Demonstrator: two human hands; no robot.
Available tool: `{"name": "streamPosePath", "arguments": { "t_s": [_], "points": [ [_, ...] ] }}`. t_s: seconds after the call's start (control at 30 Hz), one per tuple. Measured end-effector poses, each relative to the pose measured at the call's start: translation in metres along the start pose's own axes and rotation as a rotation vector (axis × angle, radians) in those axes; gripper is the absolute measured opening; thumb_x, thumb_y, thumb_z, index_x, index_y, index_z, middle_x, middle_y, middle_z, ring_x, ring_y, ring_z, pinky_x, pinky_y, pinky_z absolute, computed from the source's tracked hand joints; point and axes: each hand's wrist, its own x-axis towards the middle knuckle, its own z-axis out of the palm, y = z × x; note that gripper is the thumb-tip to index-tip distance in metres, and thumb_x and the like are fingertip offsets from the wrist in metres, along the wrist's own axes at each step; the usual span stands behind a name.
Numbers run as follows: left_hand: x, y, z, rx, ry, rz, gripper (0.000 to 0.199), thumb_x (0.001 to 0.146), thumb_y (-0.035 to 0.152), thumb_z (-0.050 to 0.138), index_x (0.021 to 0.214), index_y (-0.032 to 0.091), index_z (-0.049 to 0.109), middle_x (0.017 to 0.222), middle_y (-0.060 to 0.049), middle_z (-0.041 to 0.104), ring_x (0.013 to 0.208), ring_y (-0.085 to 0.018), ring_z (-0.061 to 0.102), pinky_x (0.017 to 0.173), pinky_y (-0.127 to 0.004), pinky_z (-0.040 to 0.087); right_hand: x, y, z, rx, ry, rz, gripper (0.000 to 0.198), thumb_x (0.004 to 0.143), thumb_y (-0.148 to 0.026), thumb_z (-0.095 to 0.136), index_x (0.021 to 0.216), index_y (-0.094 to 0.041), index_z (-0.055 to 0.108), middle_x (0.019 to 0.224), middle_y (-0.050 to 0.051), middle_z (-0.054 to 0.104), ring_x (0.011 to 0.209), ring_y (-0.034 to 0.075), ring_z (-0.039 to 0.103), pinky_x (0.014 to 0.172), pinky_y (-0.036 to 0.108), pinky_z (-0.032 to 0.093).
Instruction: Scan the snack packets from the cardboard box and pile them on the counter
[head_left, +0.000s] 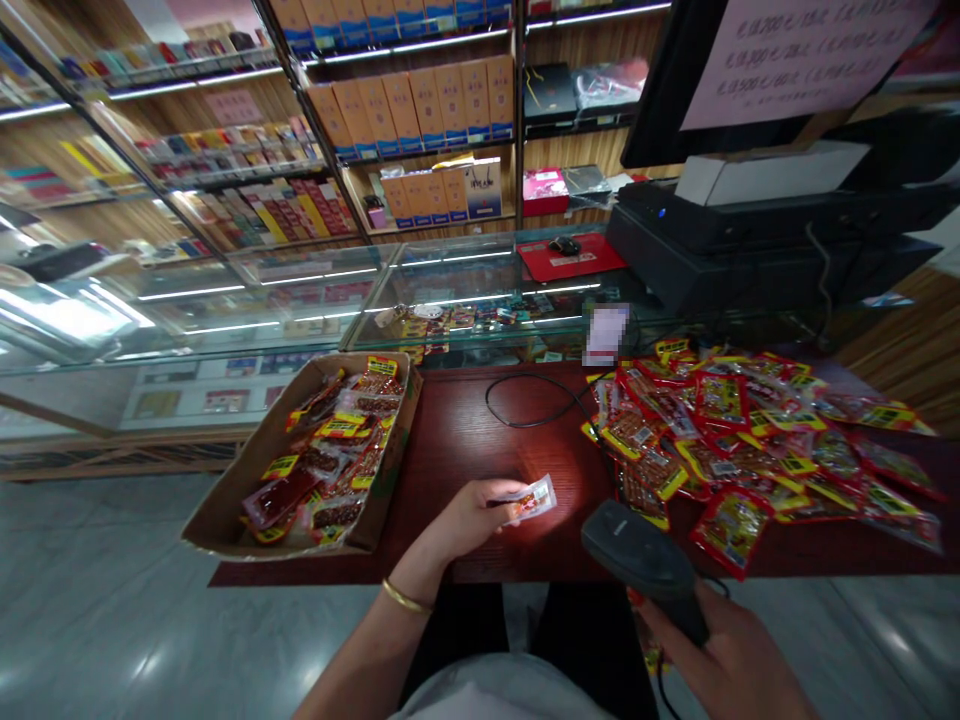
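Observation:
My left hand [474, 518] pinches a small clear snack packet [537, 500] by its left end, just above the red-brown table. In my right hand [720, 640] is a dark handheld barcode scanner [637, 550], gripped by its handle with its head turned toward the packet. A reddish glow falls on the table around the packet. Right of the scanner lies a loose heap of red and yellow snack packets [720, 400]. To the left, an open cardboard box [394, 470] holds several more packets, some brown and some with yellow labels.
A black cable [525, 424] loops across the table [450, 420]. Behind it stands a glass display counter [450, 270] with a mouse [564, 245] on a red mat [540, 262]. At the right are a monitor [660, 90] and a black till [675, 260]. Stocked shelves line the wall.

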Motion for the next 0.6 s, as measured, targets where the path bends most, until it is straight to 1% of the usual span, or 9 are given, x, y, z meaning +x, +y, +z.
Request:
{"name": "streamPosePath", "arguments": {
  "t_s": [0.07, 0.17, 0.27, 0.4, 0.47, 0.53, 0.6],
  "points": [
    [-0.001, -0.001, -0.001, -0.001, -0.009, -0.002, 0.04, 0.087, 0.032, 0.066, 0.122, 0.017, 0.077, 0.102, -0.007, 0.078, 0.078, -0.019, 0.064, 0.063, -0.024, 0.046, -0.001, 0.0, -0.005, -0.008, 0.001, -0.022, 0.036, 0.085, -0.059, 0.06, 0.093, -0.028, 0.077, 0.08, 0.006, 0.081, 0.076, 0.029, 0.078, 0.073, 0.032, 0.06],
    [-0.002, -0.002, -0.002, -0.011, -0.013, -0.008, 0.04, 0.087, 0.031, 0.064, 0.122, 0.016, 0.077, 0.101, -0.007, 0.078, 0.077, -0.019, 0.064, 0.063, -0.024, 0.046, -0.001, 0.003, -0.011, -0.033, -0.039, -0.061, 0.036, 0.083, -0.058, 0.063, 0.095, -0.029, 0.078, 0.078, 0.005, 0.081, 0.073, 0.029, 0.078, 0.069, 0.031, 0.061],
    [-0.003, -0.003, -0.002, -0.023, -0.008, -0.009, 0.04, 0.087, 0.032, 0.065, 0.123, 0.016, 0.076, 0.099, -0.007, 0.078, 0.078, -0.019, 0.065, 0.064, -0.024, 0.046, 0.002, 0.003, -0.01, -0.048, -0.056, -0.067, 0.035, 0.083, -0.056, 0.063, 0.097, -0.028, 0.079, 0.082, 0.006, 0.082, 0.076, 0.03, 0.079, 0.068, 0.031, 0.061],
    [-0.003, -0.005, 0.0, -0.046, -0.002, -0.004, 0.039, 0.086, 0.033, 0.068, 0.119, 0.015, 0.077, 0.1, -0.008, 0.078, 0.078, -0.018, 0.064, 0.063, -0.024, 0.044, 0.008, -0.01, 0.004, -0.024, -0.055, -0.025, 0.036, 0.087, -0.055, 0.059, 0.098, -0.026, 0.077, 0.084, 0.005, 0.081, 0.079, 0.028, 0.078, 0.07, 0.032, 0.059],
    [-0.003, -0.004, 0.002, -0.057, 0.0, 0.0, 0.037, 0.085, 0.033, 0.068, 0.115, 0.014, 0.078, 0.1, -0.008, 0.077, 0.077, -0.018, 0.063, 0.062, -0.023, 0.043, 0.013, -0.017, 0.012, -0.004, -0.058, -0.028, 0.036, 0.089, -0.053, 0.057, 0.103, -0.026, 0.076, 0.093, 0.005, 0.082, 0.09, 0.028, 0.078, 0.077, 0.033, 0.059],
    [-0.004, -0.004, 0.002, -0.066, 0.003, -0.004, 0.038, 0.084, 0.032, 0.068, 0.116, 0.013, 0.078, 0.098, -0.008, 0.077, 0.075, -0.017, 0.063, 0.061, -0.024, 0.042, 0.018, -0.021, 0.02, 0.007, -0.091, -0.05, 0.036, 0.09, -0.05, 0.056, 0.108, -0.025, 0.074, 0.103, 0.006, 0.081, 0.1, 0.028, 0.076, 0.084, 0.034, 0.058],
    [-0.005, -0.003, 0.002, -0.072, 0.008, -0.013, 0.04, 0.084, 0.031, 0.069, 0.12, 0.015, 0.076, 0.098, -0.008, 0.078, 0.074, -0.017, 0.063, 0.061, -0.024, 0.043, 0.022, -0.022, 0.024, 0.009, -0.128, -0.067, 0.035, 0.091, -0.049, 0.055, 0.109, -0.025, 0.074, 0.106, 0.007, 0.081, 0.102, 0.028, 0.076, 0.086, 0.034, 0.058]
  ]
}}
